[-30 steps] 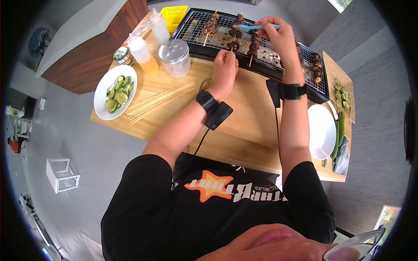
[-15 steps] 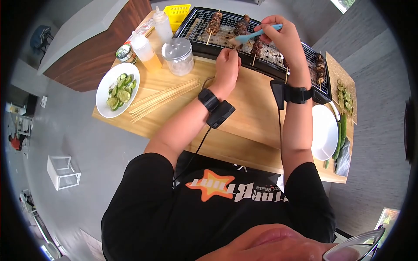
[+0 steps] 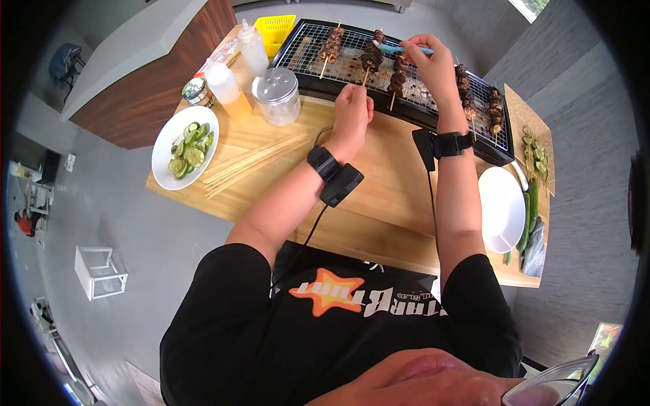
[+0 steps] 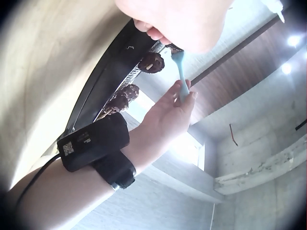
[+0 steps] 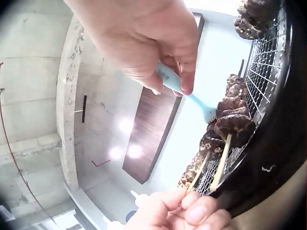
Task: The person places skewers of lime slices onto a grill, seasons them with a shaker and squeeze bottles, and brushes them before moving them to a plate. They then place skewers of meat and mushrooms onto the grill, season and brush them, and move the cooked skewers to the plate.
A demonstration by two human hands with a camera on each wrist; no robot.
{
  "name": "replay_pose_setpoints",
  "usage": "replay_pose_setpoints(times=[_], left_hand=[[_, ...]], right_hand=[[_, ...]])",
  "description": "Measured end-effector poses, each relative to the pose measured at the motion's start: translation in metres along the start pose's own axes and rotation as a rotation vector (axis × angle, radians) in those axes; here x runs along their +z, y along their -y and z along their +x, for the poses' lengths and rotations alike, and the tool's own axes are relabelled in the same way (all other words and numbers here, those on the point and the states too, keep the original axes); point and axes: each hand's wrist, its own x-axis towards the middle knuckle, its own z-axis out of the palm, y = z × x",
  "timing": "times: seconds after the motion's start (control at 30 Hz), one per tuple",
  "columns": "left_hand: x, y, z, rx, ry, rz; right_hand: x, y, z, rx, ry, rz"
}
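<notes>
The left hand [image 3: 352,118] pinches the bare stick end of a meat skewer [image 3: 371,59] lying on the black grill [image 3: 318,86]. In the right wrist view the left fingers [image 5: 196,211] grip that stick low in the picture. A light blue brush [image 3: 406,49] is held in the right hand [image 3: 433,68], its head at the upper part of the same skewer. The right wrist view shows the brush [image 5: 194,98] touching the dark meat [image 5: 208,136]. Other skewers [image 3: 330,46] lie on both sides of it on the wire rack.
A lidded jar [image 3: 277,98], two squeeze bottles [image 3: 229,91], a bowl of sliced cucumber [image 3: 159,152] and bare sticks [image 3: 254,162] are on the left. At the right are a white bowl [image 3: 501,210], cucumbers [image 3: 533,203] and a board [image 3: 542,145]. A yellow basket [image 3: 274,34] sits behind.
The brush first moved down toward the stick end, then back up to the skewer's upper part. The held skewer's meat also lies farther up the rack than half a second ago; the left hand keeps its pinch.
</notes>
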Motion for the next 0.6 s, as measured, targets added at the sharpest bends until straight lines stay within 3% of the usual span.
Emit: replay_pose_setpoints(times=[0.1, 0.33, 0.47, 0.57, 0.6], left_hand=[[0.003, -0.008, 0.000, -0.053, -0.069, 0.036], [-0.007, -0.026, 0.008, -0.046, -0.232, 0.029], [-0.015, -0.027, 0.013, -0.093, -0.101, 0.166], [-0.015, -0.026, 0.009, -0.096, -0.069, 0.181], [-0.015, -0.027, 0.009, -0.066, -0.127, 0.149]], right_hand=[[-0.011, 0.016, 0.002, -0.012, -0.075, 0.234], [-0.016, 0.022, 0.006, -0.119, -0.143, 0.240], [-0.015, 0.018, 0.007, -0.109, -0.128, 0.204], [-0.013, 0.020, 0.005, -0.103, -0.125, 0.220], [-0.011, 0.019, 0.005, -0.110, -0.123, 0.236]])
